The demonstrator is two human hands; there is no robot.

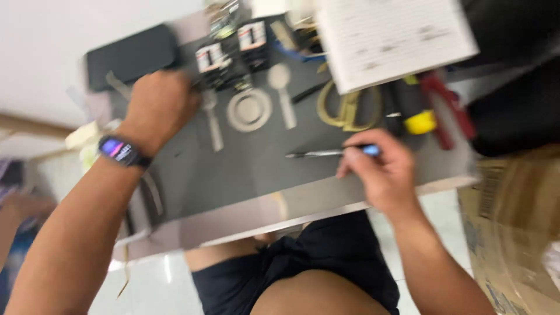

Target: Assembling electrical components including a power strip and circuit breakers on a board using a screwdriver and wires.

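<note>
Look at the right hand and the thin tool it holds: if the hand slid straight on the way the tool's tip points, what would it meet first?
The right hand points its thin tool leftward over bare grey mat. The way looks free as far as the left wrist, though blur leaves depth unclear.

Bare forearms; black smartwatch [121,150] on left wrist; black shorts [326,256].

The only camera sits on my head and looks steeply down, quite near, at the grey table top [245,175], with both my forearms entering from below and my lap visible under the table edge.
</note>
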